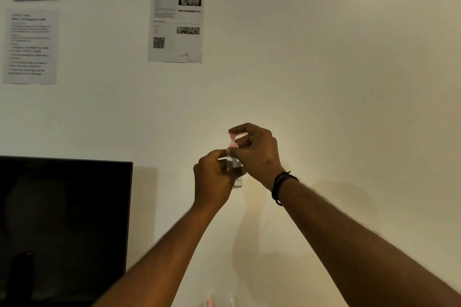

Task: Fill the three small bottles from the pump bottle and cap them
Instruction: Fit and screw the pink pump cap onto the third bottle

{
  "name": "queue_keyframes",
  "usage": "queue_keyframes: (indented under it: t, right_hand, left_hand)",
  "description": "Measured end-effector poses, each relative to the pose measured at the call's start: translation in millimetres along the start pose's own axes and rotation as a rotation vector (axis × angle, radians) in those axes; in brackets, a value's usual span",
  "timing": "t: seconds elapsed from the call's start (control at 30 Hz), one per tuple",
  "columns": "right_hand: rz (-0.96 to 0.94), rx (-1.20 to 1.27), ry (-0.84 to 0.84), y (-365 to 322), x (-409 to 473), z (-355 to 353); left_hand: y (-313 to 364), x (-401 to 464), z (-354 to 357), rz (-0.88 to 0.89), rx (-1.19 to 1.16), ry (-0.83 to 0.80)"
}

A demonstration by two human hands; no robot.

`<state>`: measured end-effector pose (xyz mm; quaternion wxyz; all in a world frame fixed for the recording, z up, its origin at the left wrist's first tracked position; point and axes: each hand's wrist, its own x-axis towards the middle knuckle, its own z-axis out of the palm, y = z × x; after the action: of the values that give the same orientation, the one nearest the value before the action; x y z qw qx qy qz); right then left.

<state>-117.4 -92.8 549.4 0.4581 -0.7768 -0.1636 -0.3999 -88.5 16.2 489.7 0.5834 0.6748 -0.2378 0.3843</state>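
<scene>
1. While both arms reach up in front of a pale wall (324, 70), a clear pump bottle (237, 180) with a pink pump head (233, 136) is held upright in the air between the two hands.
2. The left hand (214, 179) curls its fingers round the bottle's body from the left side, covering much of it.
3. The right hand (257, 152), with dark bands (280, 185) on its wrist, sits higher, its forefinger hooked over the pump head and its other fingers curled at the pink collar.
4. A dark monitor (64, 219) stands at lower left, well apart from the bottle.
5. Two printed sheets, one (30, 46) at far left and one (175, 25) with a square code, hang on the wall above.
6. Blurred pink and clear shapes (219, 303) show at the bottom edge; what they are cannot be told.
</scene>
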Motion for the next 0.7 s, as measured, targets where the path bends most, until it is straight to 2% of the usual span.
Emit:
queue_keyframes:
  t: [0.4,0.7]
  right_hand:
    - [0.025,-0.025,0.051,5.4,-6.5,13.4]
    - [0.032,0.069,0.044,16.6,-19.3,25.0]
  left_hand:
    - [-6.1,-6.9,6.8,-0.027,0.014,0.004]
    - [-20.5,-14.2,3.4,-0.04,0.024,0.015]
